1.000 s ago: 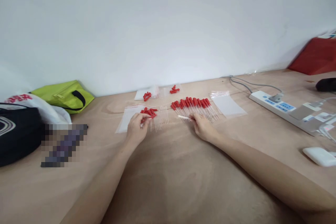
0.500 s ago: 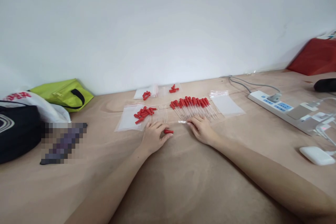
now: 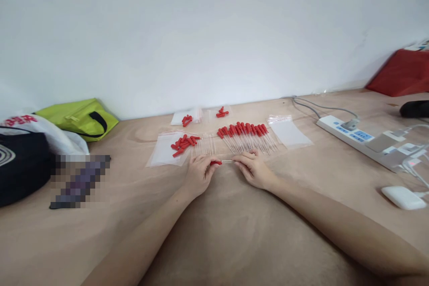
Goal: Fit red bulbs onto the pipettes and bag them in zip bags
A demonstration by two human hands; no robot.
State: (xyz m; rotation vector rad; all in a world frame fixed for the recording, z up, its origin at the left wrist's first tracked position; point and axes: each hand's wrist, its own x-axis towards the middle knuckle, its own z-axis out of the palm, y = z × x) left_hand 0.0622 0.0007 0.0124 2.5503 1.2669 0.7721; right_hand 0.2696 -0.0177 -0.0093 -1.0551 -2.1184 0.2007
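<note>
Between thumb and fingers, my left hand point(image 3: 198, 173) pinches a red rubber dropper bulb point(image 3: 216, 162), its open end toward the right. My right hand point(image 3: 253, 167) grips a clear glass pipette tube point(image 3: 227, 161), whose left end meets the bulb's mouth; how far it sits inside I cannot tell. Just beyond my right hand lies a fanned row of droppers with red bulbs point(image 3: 243, 129). Past my left hand, a heap of loose red bulbs point(image 3: 183, 143) rests on a clear plastic bag point(image 3: 161, 149), with several bare glass tubes point(image 3: 208, 144) beside it.
Farther back are two small groups of red bulbs point(image 3: 187, 120). To the right lie a zip bag point(image 3: 291, 133), a power strip point(image 3: 345, 132) with plugs and cables, and a white charger point(image 3: 404, 197). On the left are a yellow-green bag point(image 3: 77, 118) and a black bag point(image 3: 25, 167).
My two hands have come closer together. The glass tube has moved left and now meets the red bulb, and my left fingers have closed more tightly around the bulb.
</note>
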